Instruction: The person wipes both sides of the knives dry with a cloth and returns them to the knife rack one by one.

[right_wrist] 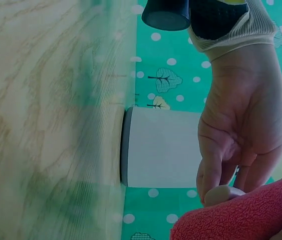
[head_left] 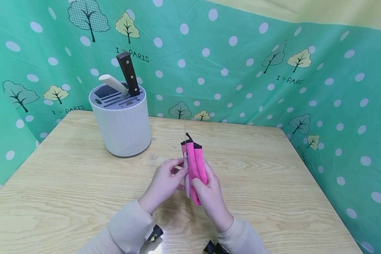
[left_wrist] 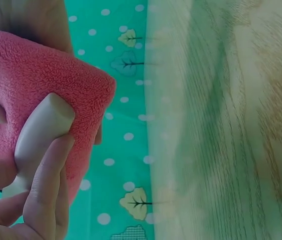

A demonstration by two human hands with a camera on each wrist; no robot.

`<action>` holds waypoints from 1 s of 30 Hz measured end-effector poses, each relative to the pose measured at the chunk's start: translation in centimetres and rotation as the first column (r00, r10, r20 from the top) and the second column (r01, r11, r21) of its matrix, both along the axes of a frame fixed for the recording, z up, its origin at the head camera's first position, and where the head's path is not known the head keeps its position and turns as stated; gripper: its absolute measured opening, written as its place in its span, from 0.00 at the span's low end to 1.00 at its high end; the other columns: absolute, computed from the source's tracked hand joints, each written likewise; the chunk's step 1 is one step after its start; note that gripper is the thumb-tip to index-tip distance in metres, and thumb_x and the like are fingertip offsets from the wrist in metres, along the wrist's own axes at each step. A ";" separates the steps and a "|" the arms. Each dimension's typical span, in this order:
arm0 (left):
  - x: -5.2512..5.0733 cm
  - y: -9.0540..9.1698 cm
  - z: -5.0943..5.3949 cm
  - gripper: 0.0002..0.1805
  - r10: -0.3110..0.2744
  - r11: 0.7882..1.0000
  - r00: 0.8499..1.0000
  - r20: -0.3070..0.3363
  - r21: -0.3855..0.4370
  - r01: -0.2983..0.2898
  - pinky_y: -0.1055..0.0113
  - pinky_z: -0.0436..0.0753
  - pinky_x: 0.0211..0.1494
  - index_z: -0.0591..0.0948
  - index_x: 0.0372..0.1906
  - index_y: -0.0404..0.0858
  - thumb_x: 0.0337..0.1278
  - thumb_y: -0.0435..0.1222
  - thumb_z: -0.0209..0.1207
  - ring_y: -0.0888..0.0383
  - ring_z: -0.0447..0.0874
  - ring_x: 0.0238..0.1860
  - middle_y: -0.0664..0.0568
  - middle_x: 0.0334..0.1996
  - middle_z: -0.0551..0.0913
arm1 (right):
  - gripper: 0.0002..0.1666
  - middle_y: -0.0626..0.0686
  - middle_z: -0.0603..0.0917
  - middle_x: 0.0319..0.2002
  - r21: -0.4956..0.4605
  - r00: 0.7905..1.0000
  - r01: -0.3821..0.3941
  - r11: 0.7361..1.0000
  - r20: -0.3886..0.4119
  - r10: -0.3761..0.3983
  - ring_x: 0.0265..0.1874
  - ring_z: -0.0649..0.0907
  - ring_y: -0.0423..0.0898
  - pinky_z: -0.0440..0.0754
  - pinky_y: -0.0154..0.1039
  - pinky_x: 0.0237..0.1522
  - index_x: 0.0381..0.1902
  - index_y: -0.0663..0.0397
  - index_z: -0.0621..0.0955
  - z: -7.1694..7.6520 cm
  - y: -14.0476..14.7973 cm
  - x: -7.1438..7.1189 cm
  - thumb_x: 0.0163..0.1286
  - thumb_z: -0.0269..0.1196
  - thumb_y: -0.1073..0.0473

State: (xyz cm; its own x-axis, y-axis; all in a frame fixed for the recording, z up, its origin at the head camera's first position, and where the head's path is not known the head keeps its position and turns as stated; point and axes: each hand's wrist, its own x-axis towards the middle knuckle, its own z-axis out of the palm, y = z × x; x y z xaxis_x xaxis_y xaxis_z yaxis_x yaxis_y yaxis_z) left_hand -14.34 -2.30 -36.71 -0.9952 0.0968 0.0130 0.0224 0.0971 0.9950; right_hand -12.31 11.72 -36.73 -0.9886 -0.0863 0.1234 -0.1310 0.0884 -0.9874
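Note:
My left hand [head_left: 163,181] pinches the pale handle [left_wrist: 43,132] of a knife between thumb and fingers. The thin blade [head_left: 185,135] points up and away and shows edge-on in the head view. A folded pink cloth [head_left: 195,169] with black edging is held in my right hand [head_left: 214,197], thumb on its near face. The cloth lies against the knife's side, and much of the blade is hidden by it. In the right wrist view, the left hand's fingers are curled at the handle's end [right_wrist: 220,195], just above the cloth. Both hands are over the middle of the table.
A round white knife block [head_left: 122,128] stands at the back left of the wooden table [head_left: 257,176]. It holds a dark-handled knife [head_left: 128,74] and a white-handled tool [head_left: 113,84]. A green dotted curtain [head_left: 222,70] hangs behind. Black wrist-worn devices [head_left: 155,233] show near the sleeves.

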 end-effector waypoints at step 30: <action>-2.7 -1.9 0.3 0.21 0.061 0.998 0.998 0.034 0.029 -0.062 0.63 0.87 0.35 0.74 0.64 0.28 0.69 0.30 0.54 0.54 0.85 0.42 0.36 0.55 0.76 | 0.46 0.59 0.68 0.72 0.038 0.997 -0.061 0.997 0.058 0.059 0.65 0.75 0.59 0.78 0.49 0.58 0.74 0.47 0.66 -1.2 -0.4 1.3 0.56 0.53 0.75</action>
